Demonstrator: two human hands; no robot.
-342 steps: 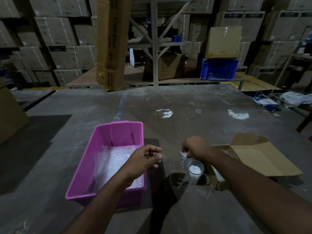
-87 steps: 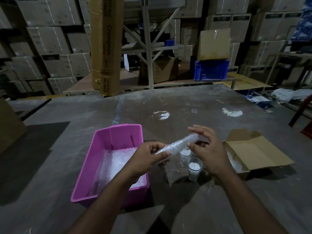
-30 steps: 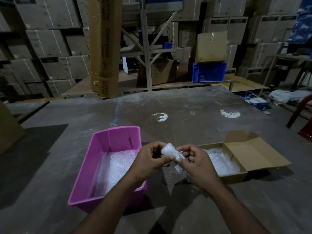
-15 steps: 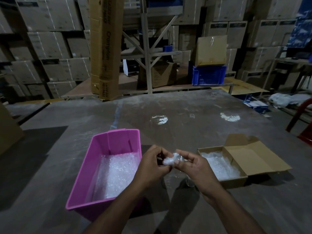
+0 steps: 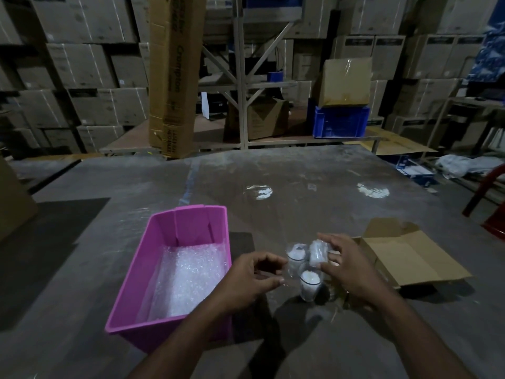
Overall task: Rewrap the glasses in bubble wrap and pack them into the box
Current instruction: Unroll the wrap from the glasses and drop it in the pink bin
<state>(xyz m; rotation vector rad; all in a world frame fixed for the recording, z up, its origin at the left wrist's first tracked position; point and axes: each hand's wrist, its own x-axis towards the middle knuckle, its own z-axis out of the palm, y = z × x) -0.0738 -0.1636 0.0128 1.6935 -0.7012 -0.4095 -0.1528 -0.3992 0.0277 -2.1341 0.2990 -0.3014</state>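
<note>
1. The right hand (image 5: 347, 266) pinches a small bubble-wrapped bundle (image 5: 318, 253) between thumb and fingers; the bundle is a stubby, cloudy white roll, presumably a wrapped glass, though the dim light blurs what is inside.
2. The left hand (image 5: 252, 277) is loosely curled with thumb and forefinger close together; whether they pinch a clear scrap of film I cannot tell.
3. Two clear glasses stand on the tabletop (image 5: 273, 173) between the hands: the nearer glass (image 5: 310, 284) and the farther glass (image 5: 296, 257), each a smooth cylinder with a white patch showing inside.
4. The wrapped bundle is held just beside the farther glass, over the tabletop, short of the cardboard box (image 5: 407, 255).
5. That box is plain brown corrugated board, lying open with its flaps spread, right of the right hand, which covers its near left corner.
6. Left of the hands sits a pink plastic bin (image 5: 188, 225), rectangular and smooth-walled, with crinkly, shiny bubble wrap (image 5: 188, 274) lining its bottom.
7. The tabletop is grey, dusty and scuffed, with two bright reflections farther back.
8. Beyond it stand stacked cartons (image 5: 90, 77), a tall upright carton (image 5: 175, 75), a metal rack (image 5: 240, 77) and a blue crate (image 5: 340, 121).
</note>
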